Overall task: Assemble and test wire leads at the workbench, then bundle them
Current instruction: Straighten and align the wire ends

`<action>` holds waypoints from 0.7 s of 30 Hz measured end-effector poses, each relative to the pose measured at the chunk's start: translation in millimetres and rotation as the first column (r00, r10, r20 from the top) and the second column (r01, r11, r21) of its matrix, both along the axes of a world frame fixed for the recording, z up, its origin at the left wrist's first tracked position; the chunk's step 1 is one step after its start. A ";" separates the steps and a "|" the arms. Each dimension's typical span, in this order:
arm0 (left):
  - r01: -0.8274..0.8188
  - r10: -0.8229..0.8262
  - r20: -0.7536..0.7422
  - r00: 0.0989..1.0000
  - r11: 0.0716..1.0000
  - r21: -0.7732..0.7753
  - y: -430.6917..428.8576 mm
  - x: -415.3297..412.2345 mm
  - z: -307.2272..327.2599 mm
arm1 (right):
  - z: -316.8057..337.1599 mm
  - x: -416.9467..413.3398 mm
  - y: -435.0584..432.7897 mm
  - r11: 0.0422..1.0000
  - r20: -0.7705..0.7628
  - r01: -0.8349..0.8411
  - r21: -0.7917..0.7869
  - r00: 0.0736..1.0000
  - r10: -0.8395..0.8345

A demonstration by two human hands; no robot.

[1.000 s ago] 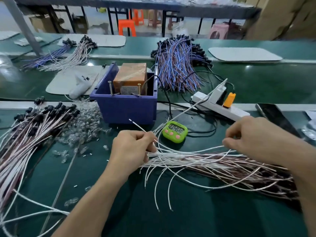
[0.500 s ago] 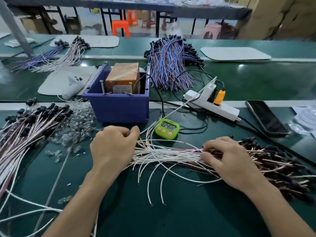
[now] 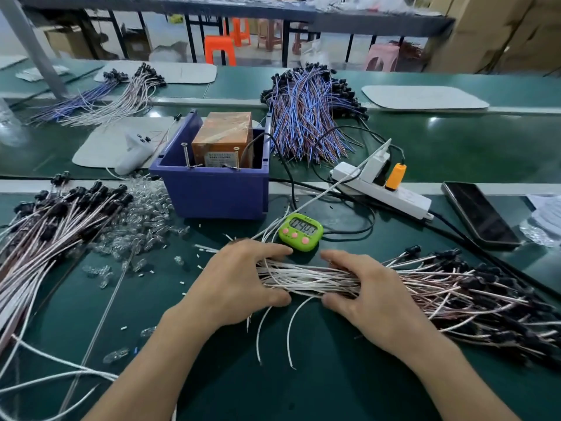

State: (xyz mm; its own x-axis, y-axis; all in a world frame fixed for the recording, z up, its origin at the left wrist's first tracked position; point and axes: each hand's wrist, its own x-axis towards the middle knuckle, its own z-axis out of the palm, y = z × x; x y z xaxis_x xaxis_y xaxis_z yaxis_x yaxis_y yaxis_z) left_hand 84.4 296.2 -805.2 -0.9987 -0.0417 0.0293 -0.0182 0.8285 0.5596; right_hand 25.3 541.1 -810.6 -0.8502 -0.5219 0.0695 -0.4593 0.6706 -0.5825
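A sheaf of white and pink wire leads (image 3: 306, 279) with black sockets at its right end lies across the green bench in front of me. My left hand (image 3: 239, 278) cups the bare white ends of the sheaf, fingers above and thumb below. My right hand (image 3: 368, 294) grips the same sheaf a little further right, fingers over the top and thumb underneath. A few loose white ends curl down between my hands. A second pile of finished leads (image 3: 51, 235) lies at the left.
A blue bin (image 3: 212, 189) with a taped orange box stands behind my hands. A green timer (image 3: 301, 230), a white power strip (image 3: 382, 186) and a phone (image 3: 481, 215) lie to the right. Small glass bulbs (image 3: 145, 217) are scattered at the left. Blue-wire bundles (image 3: 306, 113) rest further back.
My hands have drawn closer together along the wire sheaf. The left hand slid right onto the white ends and the right hand closed round the wires, gathering them tighter.
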 end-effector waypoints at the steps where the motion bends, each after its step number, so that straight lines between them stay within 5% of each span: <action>1: -0.010 0.009 -0.018 1.000 1.000 -0.003 0.3 -0.3 0.8 | -3.2 1.3 -0.8 0.999 -0.046 0.022 -0.033 0.999 -0.024; 10: -0.026 0.029 -0.077 0.997 0.999 0.029 -0.7 -0.9 4.5 | -4.0 16.4 -23.6 0.984 -0.285 0.017 0.176 0.958 0.035; 15: -0.195 0.244 -0.099 0.965 0.914 0.357 -38.0 2.7 35.5 | 18.7 29.7 -59.2 0.989 -0.199 -0.050 0.138 0.977 0.078; 21: -0.398 0.394 0.085 0.915 0.917 0.028 -106.5 40.5 75.8 | 61.4 48.1 -155.9 0.975 -0.098 -0.222 -0.018 0.971 0.219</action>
State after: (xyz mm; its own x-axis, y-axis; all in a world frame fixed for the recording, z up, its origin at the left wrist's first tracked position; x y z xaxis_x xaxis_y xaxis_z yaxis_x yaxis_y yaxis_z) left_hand 124.8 189.7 -729.3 -0.8993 -0.4337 -0.0571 -0.3837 0.7193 0.5791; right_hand 73.4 385.1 -749.3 -0.7034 -0.6922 0.1616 -0.6478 0.5307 -0.5466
